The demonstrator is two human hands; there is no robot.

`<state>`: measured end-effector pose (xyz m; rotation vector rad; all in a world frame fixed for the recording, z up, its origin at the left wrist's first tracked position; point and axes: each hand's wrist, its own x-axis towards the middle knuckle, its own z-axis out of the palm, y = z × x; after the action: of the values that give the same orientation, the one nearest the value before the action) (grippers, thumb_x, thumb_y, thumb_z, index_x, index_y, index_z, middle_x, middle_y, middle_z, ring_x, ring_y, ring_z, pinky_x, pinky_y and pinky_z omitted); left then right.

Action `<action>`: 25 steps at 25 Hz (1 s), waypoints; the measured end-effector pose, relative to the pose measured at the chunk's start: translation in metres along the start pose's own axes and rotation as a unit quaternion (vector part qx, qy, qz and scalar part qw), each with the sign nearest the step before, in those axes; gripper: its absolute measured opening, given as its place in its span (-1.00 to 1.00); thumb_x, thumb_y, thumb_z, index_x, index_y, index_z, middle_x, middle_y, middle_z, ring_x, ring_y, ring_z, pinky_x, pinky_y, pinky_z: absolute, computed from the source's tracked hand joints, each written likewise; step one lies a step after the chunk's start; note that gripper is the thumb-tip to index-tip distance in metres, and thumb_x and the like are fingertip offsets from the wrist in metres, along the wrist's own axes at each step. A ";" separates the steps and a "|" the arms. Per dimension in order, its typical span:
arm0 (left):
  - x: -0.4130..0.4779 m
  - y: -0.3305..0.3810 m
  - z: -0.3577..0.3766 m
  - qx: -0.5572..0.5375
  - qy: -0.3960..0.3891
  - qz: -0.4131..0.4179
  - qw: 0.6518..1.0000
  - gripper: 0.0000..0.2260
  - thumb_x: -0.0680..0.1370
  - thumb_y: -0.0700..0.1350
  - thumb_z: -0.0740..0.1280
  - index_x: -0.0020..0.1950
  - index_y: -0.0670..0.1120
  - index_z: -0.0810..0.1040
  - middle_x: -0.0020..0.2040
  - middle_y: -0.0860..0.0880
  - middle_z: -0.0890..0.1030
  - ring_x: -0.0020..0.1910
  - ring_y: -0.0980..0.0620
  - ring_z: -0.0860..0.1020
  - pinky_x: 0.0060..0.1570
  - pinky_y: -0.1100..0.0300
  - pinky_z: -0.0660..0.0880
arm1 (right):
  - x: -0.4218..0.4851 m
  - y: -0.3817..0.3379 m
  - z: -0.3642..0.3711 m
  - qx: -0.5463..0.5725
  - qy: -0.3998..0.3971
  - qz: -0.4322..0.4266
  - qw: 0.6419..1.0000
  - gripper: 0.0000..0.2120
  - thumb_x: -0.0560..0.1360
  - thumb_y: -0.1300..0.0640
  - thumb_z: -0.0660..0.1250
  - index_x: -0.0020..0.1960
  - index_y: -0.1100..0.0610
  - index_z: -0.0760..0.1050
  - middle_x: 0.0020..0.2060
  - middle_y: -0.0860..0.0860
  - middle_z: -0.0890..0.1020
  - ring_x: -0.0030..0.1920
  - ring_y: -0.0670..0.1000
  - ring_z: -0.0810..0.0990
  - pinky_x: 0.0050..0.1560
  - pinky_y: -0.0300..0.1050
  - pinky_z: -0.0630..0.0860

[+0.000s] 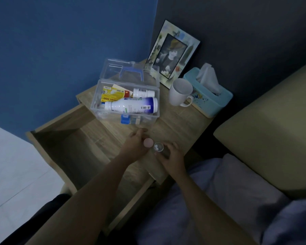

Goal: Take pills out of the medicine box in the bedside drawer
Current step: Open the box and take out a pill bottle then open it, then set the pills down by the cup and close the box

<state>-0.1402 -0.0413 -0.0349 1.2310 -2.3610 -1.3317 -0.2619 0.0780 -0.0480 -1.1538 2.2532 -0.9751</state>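
A small clear pill bottle (158, 147) is being gripped in the right hand (170, 156), fingers closed around its body, above the near part of the bedside table (180, 128). The bottle's mouth is being shown uncapped, with two white pills (156, 147) seen inside. A round pink cap (148, 143) is being held at the fingertips of the left hand (135, 144), just beside the bottle's mouth; whether cap and bottle are touching cannot be told.

The medicine box (125, 101), clear plastic with a blue handle and blue latch, is being kept on the tabletop with its lid standing open. A large white bottle (132, 105), a smaller white bottle (143, 93) and a yellow packet (112, 95) are lying inside it.

The drawer (74, 149) is being left pulled out to the left. Behind the box, a picture frame (173, 53), a white mug (179, 91) and a teal tissue box (210, 96) are standing.
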 end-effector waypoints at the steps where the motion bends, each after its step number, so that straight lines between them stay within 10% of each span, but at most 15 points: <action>1: 0.000 -0.001 0.000 -0.002 0.000 0.001 1.000 -0.45 0.44 -0.12 0.39 0.39 -0.13 0.31 0.20 -0.12 0.61 0.32 -0.14 0.41 0.27 0.05 0.35 | 0.000 0.000 0.000 -0.003 0.002 0.001 1.000 -0.69 0.35 0.12 0.50 0.07 0.13 0.57 0.02 0.07 0.59 0.07 0.10 0.55 0.17 0.00 0.46; 10: -0.014 -0.012 -0.012 0.028 0.031 0.030 0.999 -0.42 0.41 -0.23 0.35 0.42 -0.16 0.30 0.36 -0.19 0.42 0.36 -0.16 0.36 0.28 0.11 0.31 | -0.001 0.000 -0.004 0.037 -0.012 0.047 0.998 -0.60 0.37 0.13 0.44 0.18 0.12 0.48 0.13 0.03 0.51 0.13 -0.04 0.45 0.16 -0.15 0.39; 15: -0.019 -0.036 -0.018 0.269 -0.032 0.088 0.958 -0.43 0.61 0.04 0.05 0.54 -0.15 -0.05 0.58 -0.14 -0.01 0.56 -0.06 -0.06 0.51 0.07 -0.02 | 0.042 -0.014 -0.017 0.077 0.098 0.102 0.987 -0.69 0.58 0.07 0.17 0.26 0.17 0.42 0.16 0.13 0.54 0.17 0.09 0.52 0.11 -0.11 0.42; 21: -0.014 -0.047 -0.016 0.313 -0.051 0.093 0.944 -0.42 0.62 0.08 0.01 0.54 -0.14 -0.09 0.58 -0.14 -0.06 0.56 -0.06 -0.12 0.49 0.09 -0.08 | 0.124 -0.027 -0.050 0.109 0.229 0.129 0.959 -0.62 0.60 0.13 0.16 0.29 0.37 0.35 0.26 0.31 0.46 0.28 0.21 0.44 0.30 0.04 0.39; 25: -0.012 -0.050 -0.014 0.330 -0.048 0.107 0.937 -0.43 0.62 0.08 0.00 0.54 -0.16 -0.06 0.58 -0.17 -0.03 0.56 -0.10 -0.09 0.49 0.09 -0.09 | 0.158 -0.028 -0.062 0.138 0.254 0.156 0.945 -0.63 0.61 0.07 0.11 0.09 0.38 0.48 0.09 0.30 0.56 0.10 0.18 0.53 -0.04 -0.11 0.36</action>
<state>-0.0961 -0.0544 -0.0626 0.9961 -3.0353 -0.5429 -0.3756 -0.0394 0.0056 -0.4347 2.4639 -1.5202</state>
